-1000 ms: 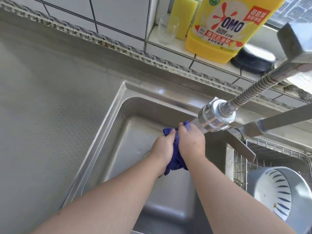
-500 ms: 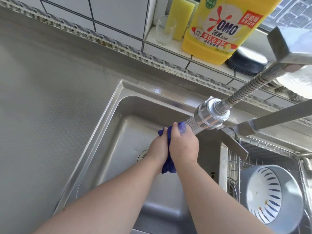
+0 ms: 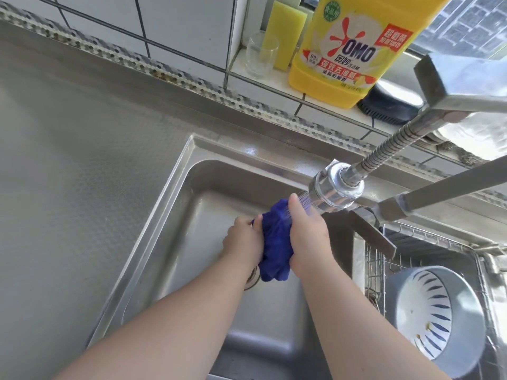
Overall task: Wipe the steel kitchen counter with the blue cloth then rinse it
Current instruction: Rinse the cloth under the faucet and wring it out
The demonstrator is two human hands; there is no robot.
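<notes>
The blue cloth (image 3: 275, 244) is bunched between both hands over the steel sink (image 3: 189, 171). My left hand (image 3: 242, 241) grips its left side and my right hand (image 3: 308, 237) grips its right side, thumb up. Water sprays from the faucet head (image 3: 334, 189) onto the top of the cloth and my right thumb. The steel counter (image 3: 76, 165) stretches to the left of the sink. The sink drain (image 3: 252, 278) peeks out under my left wrist.
A yellow detergent bottle (image 3: 354, 48), a yellow sponge (image 3: 285, 34), a glass (image 3: 260, 54) and a dark round object (image 3: 389, 104) stand on the tiled ledge behind. At the right, a wire rack (image 3: 378, 259) holds a grey colander bowl (image 3: 436, 319). The faucet's flexible hose (image 3: 389, 148) crosses above.
The cloth has opened up between my hands, with more blue showing. Both hands stay under the running water.
</notes>
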